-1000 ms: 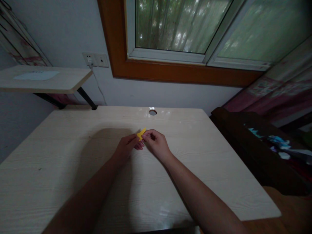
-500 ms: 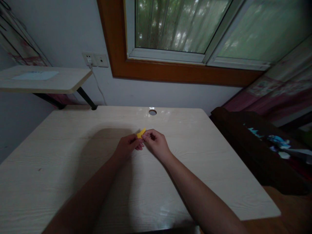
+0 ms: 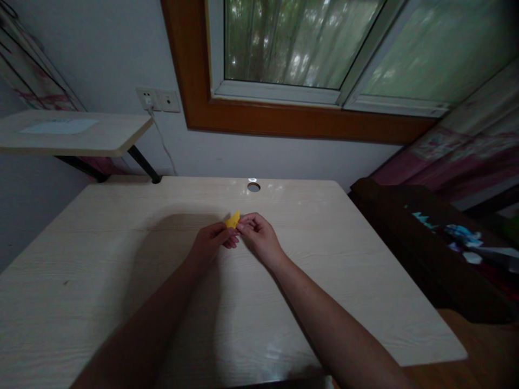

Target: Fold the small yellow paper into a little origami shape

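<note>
Between my two hands is a small piece of folded yellow paper, with a pointed corner standing up away from me. My left hand pinches its left lower edge between thumb and fingers. At its right edge, the thumb and forefinger of my right hand are closed on the paper. Both hands are just over the pale wood-grain desk, close together. My fingertips hide the paper's lower part.
A raised shelf on black legs stands at the back left with a sheet on it. Near the desk's rear edge is a round cable hole. Dark wooden furniture with blue items stands on the right.
The yellow paper has turned in my fingers, so its tip points more upright and a broader face shows. My hands have barely shifted.
</note>
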Demonstrator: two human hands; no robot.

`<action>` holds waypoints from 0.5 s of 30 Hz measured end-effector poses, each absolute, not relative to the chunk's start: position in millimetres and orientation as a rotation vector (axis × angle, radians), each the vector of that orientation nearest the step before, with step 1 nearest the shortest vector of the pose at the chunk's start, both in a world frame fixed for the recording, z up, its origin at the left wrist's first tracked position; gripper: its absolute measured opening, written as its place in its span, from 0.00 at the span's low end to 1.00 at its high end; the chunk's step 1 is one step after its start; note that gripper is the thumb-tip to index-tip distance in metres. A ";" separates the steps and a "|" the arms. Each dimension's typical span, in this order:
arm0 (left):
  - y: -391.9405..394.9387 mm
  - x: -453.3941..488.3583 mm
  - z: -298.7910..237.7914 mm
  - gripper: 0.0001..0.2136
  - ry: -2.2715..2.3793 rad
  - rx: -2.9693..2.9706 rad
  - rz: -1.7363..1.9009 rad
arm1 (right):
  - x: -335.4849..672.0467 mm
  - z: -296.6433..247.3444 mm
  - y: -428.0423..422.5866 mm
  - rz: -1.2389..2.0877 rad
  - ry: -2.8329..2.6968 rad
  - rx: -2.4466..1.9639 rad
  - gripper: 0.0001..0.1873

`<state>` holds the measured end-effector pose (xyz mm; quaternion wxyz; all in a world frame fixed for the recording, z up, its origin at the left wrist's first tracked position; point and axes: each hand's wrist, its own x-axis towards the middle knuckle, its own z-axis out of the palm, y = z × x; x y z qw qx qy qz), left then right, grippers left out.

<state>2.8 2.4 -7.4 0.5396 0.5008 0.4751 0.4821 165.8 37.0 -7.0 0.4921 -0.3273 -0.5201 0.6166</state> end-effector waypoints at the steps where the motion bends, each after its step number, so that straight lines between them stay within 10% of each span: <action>1: 2.4 2.9 -7.5 0.13 1.131 1.198 1.146 | 165.9 -7.4 37.1 1.489 -1.264 -0.791 0.15; 15: 1.2 4.0 -5.7 0.12 1.148 1.271 1.133 | 168.1 -1.9 37.9 1.405 -1.286 -0.913 0.10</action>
